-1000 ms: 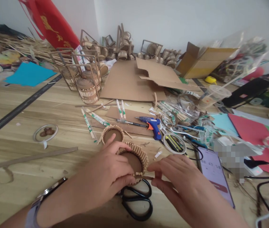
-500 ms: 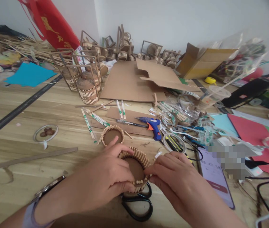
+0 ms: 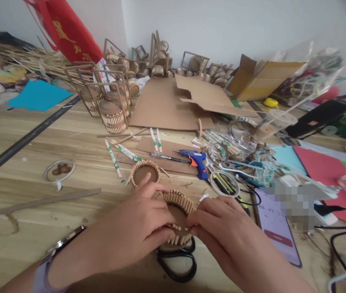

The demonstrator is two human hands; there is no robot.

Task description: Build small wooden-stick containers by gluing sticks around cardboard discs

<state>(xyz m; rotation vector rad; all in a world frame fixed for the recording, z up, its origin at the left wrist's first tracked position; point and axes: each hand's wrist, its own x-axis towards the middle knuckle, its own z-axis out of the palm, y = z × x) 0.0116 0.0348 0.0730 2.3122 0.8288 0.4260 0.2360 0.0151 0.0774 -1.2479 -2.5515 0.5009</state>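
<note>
Between my hands is a small round basket [image 3: 177,215] with a brown cardboard base and a wall of short wooden sticks. My left hand [image 3: 148,219] grips its left side, thumb at the near rim. At the right edge, my right hand [image 3: 214,226] pinches the wall with thumb and fingertips; the spot under the fingers is hidden. A second, similar round basket [image 3: 145,173] sits just beyond my left hand. Black-handled scissors [image 3: 179,262] lie partly beneath the held basket, their blades out of sight.
A blue glue gun [image 3: 195,160] and a yellow cutter [image 3: 223,183] lie ahead. Wrapped sticks [image 3: 125,152] are scattered near cardboard sheets [image 3: 157,106]. Finished lidded baskets in frames [image 3: 112,116] stand at the back left. A phone [image 3: 275,228] lies right, a tape ring [image 3: 59,170] left.
The held basket has tilted and turned slightly, with its near rim lower behind my fingers. Both hands stay on it, shifting only a little.
</note>
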